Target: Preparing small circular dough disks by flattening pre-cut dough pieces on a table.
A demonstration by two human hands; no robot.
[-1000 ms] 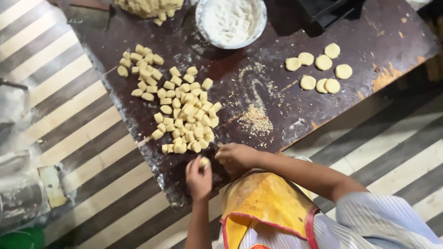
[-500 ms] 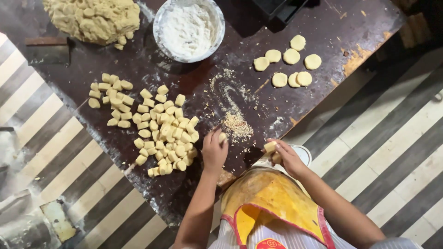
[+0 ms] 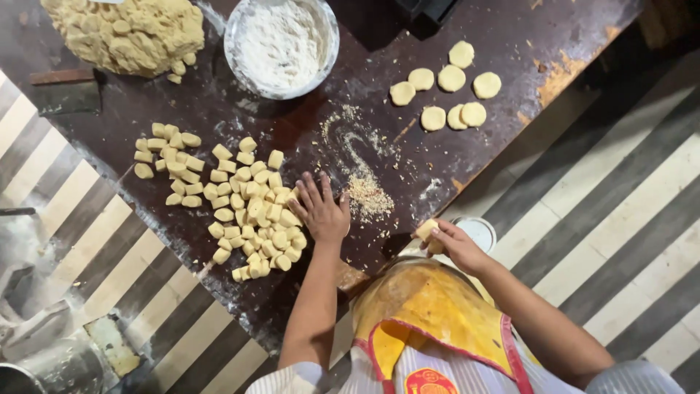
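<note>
A small dough piece [image 3: 425, 230] sits pinched in the fingertips of the right hand [image 3: 453, 244], lifted off the dark table's [image 3: 510, 29] near edge. The left hand [image 3: 321, 211] lies open and flat, empty, touching the heap of cut pieces [image 3: 240, 204]. The work appears to be shaping pieces one by one; flattened rounds [image 3: 445, 95] lie well beyond the right hand, a flour bowl [image 3: 281, 44] beyond the left.
</note>
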